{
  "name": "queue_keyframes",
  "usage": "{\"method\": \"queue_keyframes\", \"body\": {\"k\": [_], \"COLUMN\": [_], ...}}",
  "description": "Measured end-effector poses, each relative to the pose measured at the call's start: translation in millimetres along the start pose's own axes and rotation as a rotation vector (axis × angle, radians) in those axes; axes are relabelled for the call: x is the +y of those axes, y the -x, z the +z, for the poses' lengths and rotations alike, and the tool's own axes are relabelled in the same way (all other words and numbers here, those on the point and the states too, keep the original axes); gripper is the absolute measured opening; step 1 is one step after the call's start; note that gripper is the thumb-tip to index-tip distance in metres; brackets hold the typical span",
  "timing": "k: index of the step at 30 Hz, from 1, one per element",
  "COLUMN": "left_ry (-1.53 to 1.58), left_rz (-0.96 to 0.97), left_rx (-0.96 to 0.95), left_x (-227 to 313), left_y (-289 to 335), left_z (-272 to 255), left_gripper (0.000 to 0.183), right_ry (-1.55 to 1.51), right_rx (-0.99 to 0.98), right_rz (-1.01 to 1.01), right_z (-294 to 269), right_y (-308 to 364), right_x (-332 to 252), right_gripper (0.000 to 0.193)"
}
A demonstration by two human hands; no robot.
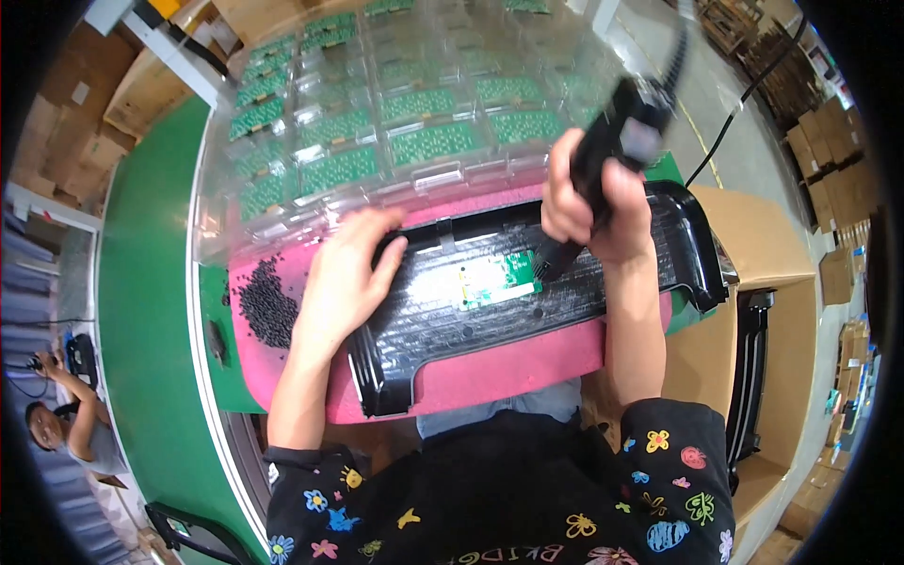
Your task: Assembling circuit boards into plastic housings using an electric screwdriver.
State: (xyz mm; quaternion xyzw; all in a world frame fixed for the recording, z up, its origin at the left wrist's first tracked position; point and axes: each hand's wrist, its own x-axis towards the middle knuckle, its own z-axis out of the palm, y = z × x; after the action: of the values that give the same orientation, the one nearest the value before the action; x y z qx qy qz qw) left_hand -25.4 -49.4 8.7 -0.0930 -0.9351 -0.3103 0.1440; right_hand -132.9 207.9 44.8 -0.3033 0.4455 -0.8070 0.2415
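Observation:
A long black plastic housing (443,331) lies across the pink mat, its curved ends to left and right. On its middle sits a small green circuit board (499,281). My left hand (350,268) grips the housing's upper left edge, thumb on the inner side and fingers over the rim. In my right hand (603,202) is a black electric screwdriver (612,141), slightly blurred and tilted. Its lower end points down at the board's right end; whether the bit touches a screw I cannot tell.
Clear plastic trays (424,179) of green circuit boards stand behind the pink mat (527,363). A pile of small black screws (266,303) lies left of my left hand. At the right, an open cardboard box (786,377) holds another black part (750,377). Another person (80,433) is at far left.

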Motion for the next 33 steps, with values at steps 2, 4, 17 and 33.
{"method": "queue_keyframes", "body": {"k": [2,4,17,33], "left_ry": [-0.055,-0.005,-0.137,0.912], "left_rz": [0.041,0.005,0.098,0.918], "left_rx": [-0.043,-0.037,-0.233,0.495], "left_x": [-0.9,-3.6,23.1,-51.8], "left_y": [0.2,1.1,6.9,135.2], "left_z": [-1.3,-0.8,2.9,-145.1], "left_gripper": [0.022,0.018,0.018,0.037], "right_ry": [-0.385,-0.406,-0.109,1.79], "right_rx": [0.323,0.661,0.58,1.674], "right_rz": [0.021,-0.114,-0.174,0.274], "right_z": [-2.5,-7.6,9.9,-222.9], "right_y": [-7.2,-17.6,55.3,502.1], "right_x": [-4.7,0.2,-78.7,-179.1], "right_gripper": [0.031,0.019,0.05,0.047]}}
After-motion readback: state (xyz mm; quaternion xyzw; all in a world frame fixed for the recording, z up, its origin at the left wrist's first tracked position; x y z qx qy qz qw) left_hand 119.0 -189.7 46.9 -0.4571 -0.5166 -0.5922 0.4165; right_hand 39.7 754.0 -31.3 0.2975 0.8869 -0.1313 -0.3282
